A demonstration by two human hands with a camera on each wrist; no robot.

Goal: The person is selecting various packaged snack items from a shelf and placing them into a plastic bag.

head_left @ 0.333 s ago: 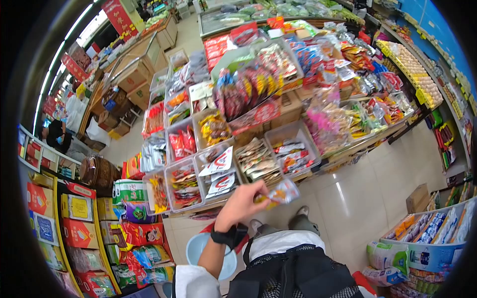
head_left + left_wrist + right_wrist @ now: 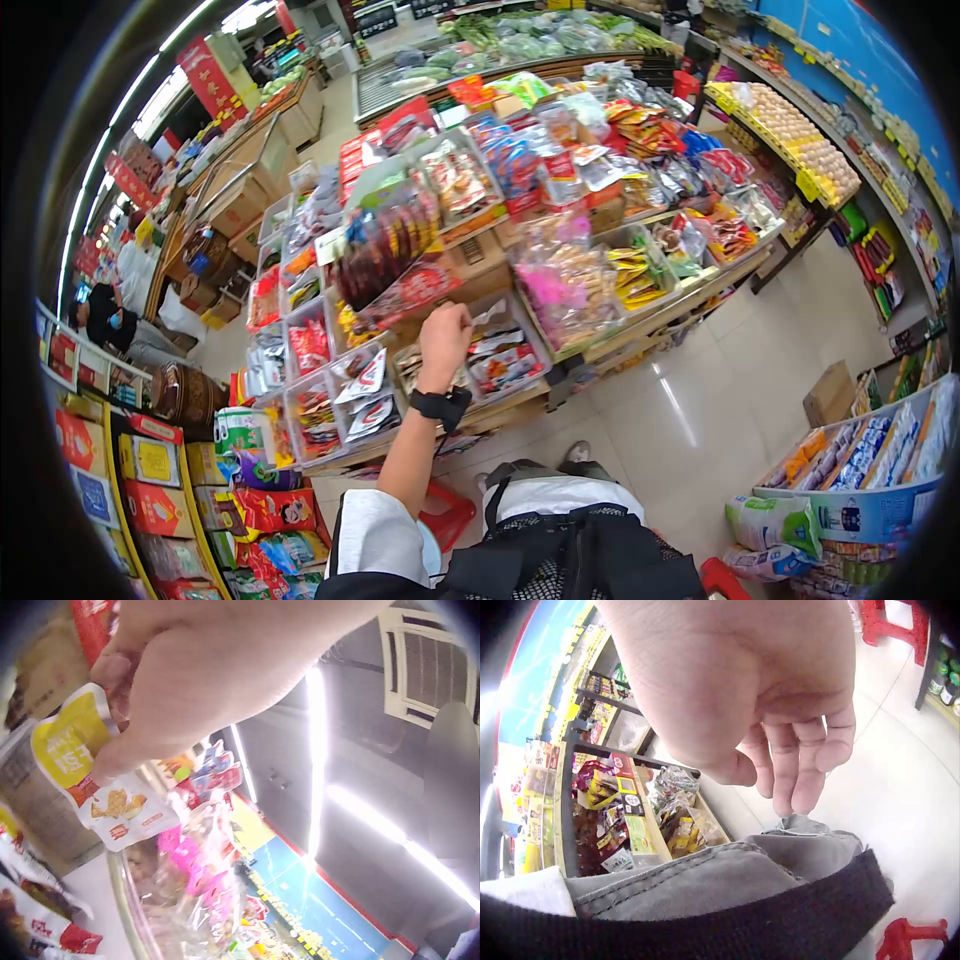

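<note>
My left hand (image 2: 445, 345) reaches out over the clear plastic bins at the front of the snack stand. In the left wrist view it pinches a yellow and white snack packet (image 2: 120, 817) between thumb and fingers, above a bin wall. The hand hides this packet in the head view. Just right of the hand, a bin holds red and white snack packets (image 2: 505, 368). My right hand (image 2: 772, 712) hangs loosely curled beside the grey trousers (image 2: 705, 881), with nothing in it; the head view does not show it.
Left of the hand stand more bins with white pouches (image 2: 370, 385) and red packets (image 2: 310, 343). Egg trays (image 2: 790, 125) slope at the back right. A red stool (image 2: 447, 515) is by my legs, and a blue display box (image 2: 860, 515) stands at the lower right.
My left hand has moved forward from near my body to over the bins, carrying the snack packet. The head view has turned, so the stand appears further left.
</note>
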